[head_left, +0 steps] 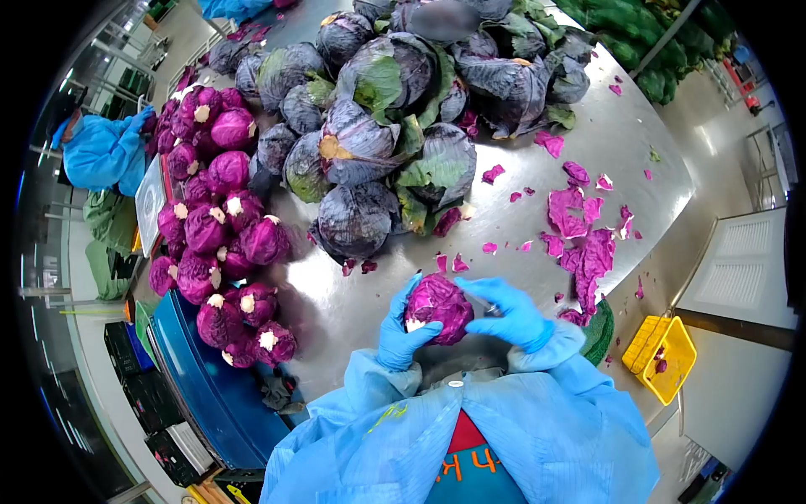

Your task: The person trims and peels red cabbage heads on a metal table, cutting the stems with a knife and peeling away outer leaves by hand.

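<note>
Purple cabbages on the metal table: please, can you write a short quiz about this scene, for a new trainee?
1. Fill the gap: the ____ hand holds the peeled cabbage.
2. Which things lie to the right of the dark leafy cabbages?
(a) the stacked peeled cabbages
(b) the torn purple leaves
(c) the blue bin
3. True or false: the yellow basket is on the metal table.

Key: 1. left hand; 2. b; 3. false, the yellow basket is off the metal table.

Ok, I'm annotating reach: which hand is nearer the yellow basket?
Right. The right hand is just right of the held cabbage, toward the yellow basket; the left hand cups the cabbage's left side, farther off.
</note>
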Motion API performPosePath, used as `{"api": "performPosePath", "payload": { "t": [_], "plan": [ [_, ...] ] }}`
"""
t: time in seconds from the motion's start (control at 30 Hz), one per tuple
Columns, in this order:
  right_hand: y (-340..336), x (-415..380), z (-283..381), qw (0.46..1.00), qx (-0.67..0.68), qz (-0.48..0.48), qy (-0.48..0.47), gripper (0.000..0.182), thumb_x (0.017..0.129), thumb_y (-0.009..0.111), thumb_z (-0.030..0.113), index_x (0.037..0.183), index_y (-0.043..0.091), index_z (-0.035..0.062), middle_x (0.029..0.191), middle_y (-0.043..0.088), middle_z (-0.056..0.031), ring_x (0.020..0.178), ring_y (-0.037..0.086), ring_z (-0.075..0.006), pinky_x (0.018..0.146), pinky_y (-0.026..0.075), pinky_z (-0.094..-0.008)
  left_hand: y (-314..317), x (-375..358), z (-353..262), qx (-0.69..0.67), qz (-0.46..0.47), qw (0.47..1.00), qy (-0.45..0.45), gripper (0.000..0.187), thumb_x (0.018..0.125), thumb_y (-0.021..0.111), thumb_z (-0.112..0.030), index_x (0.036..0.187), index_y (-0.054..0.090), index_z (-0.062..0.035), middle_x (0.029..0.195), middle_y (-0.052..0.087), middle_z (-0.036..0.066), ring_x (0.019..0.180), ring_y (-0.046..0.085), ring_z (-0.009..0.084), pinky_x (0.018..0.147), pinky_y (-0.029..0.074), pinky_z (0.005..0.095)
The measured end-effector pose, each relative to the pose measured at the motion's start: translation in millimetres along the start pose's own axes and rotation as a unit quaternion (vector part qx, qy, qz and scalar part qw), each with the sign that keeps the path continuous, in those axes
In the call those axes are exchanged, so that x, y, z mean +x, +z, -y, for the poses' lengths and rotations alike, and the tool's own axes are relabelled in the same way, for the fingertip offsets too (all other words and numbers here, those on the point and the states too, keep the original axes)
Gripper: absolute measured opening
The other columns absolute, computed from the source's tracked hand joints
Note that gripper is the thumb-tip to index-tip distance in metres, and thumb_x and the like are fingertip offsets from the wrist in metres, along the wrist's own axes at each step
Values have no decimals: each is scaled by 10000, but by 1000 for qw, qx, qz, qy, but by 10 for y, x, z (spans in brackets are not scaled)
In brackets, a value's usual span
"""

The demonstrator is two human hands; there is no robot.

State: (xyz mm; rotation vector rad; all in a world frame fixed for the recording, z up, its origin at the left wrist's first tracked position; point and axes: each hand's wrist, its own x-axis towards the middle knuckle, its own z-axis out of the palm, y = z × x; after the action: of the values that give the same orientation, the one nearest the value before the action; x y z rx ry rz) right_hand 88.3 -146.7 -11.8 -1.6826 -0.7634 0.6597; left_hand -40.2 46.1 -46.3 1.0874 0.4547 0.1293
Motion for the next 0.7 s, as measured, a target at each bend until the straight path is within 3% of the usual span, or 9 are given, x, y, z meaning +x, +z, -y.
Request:
{"api": "performPosePath", "payload": {
  "t": [0.1, 0.23, 0.33, 0.43, 0.47, 0.57, 0.63, 0.67, 0.7],
  "plan": [
    [204, -80, -46, 998, -55, -21, 24, 690, 770, 787, 209, 1397, 499, 195, 1192, 597, -68, 975, 586, -185, 832, 488, -316, 40, -19, -22, -22, -42, 998, -32, 807, 715, 820, -68, 1411, 415, -22, 1419, 458, 103, 1245, 484, 216, 1063, 397, 366],
    [307, -171, -77, 979, 59, -60, 186, 362, 793, 761, 123, 1117, 613, 56, 1094, 626, -90, 948, 619, -183, 853, 497, -289, -7, -30, 29, -7, -43, 998, -37, 789, 728, 808, -65, 1412, 416, -28, 1400, 474, 103, 1230, 497, 204, 1053, 406, 354],
    [270, -166, -109, 948, 269, -99, 137, 228, 788, 744, 18, 955, 589, 18, 1024, 640, -98, 907, 627, -178, 836, 513, -294, 59, 0, -89, -89, -31, 990, -107, 744, 775, 772, -91, 1417, 402, -23, 1366, 496, 101, 1209, 512, 201, 1043, 413, 351],
    [170, -164, 26, 934, 334, -77, 103, 257, 751, 739, -79, 950, 597, -2, 991, 640, -94, 907, 628, -176, 826, 531, -317, 92, 49, -38, -138, -32, 975, -169, 684, 839, 716, -160, 1422, 385, -23, 1333, 514, 92, 1186, 528, 203, 1037, 415, 357],
    [161, -127, 74, 958, 279, -62, 27, 275, 722, 740, -119, 934, 603, -10, 957, 650, -95, 896, 641, -189, 814, 543, -344, 97, 33, 17, -142, -40, 972, -185, 665, 861, 696, -188, 1423, 380, -24, 1323, 519, 89, 1178, 533, 205, 1036, 415, 360],
    [64, -65, 315, 946, 261, -84, 174, 295, 701, 748, -137, 927, 609, -10, 906, 655, -112, 877, 654, -207, 806, 544, -358, 86, 43, 51, -163, -18, 968, -192, 608, 896, 652, -243, 1404, 396, -30, 1326, 520, 90, 1180, 538, 213, 1037, 419, 383],
    [13, -171, 393, 956, 291, -18, 14, 275, 700, 746, -140, 914, 627, -15, 895, 665, -131, 860, 664, -229, 797, 544, -369, 111, 133, 30, -214, -28, 951, -220, 592, 900, 646, -273, 1387, 413, -33, 1330, 524, 102, 1187, 542, 228, 1041, 423, 405],
    [2, -194, 448, 933, 360, -7, -28, 258, 689, 759, -128, 895, 649, -19, 902, 667, -126, 866, 664, -233, 797, 538, -366, 95, 37, 25, -238, -41, 939, -245, 585, 901, 643, -289, 1379, 421, -34, 1332, 526, 108, 1191, 544, 236, 1043, 426, 417],
    [-77, -210, 470, 929, 370, 19, -13, 257, 701, 750, -123, 916, 653, -22, 898, 666, -120, 864, 662, -229, 789, 537, -361, 79, 8, 25, -269, -47, 929, -252, 584, 901, 642, -300, 1374, 426, -37, 1333, 527, 114, 1196, 542, 244, 1047, 426, 427]
  ]
}}
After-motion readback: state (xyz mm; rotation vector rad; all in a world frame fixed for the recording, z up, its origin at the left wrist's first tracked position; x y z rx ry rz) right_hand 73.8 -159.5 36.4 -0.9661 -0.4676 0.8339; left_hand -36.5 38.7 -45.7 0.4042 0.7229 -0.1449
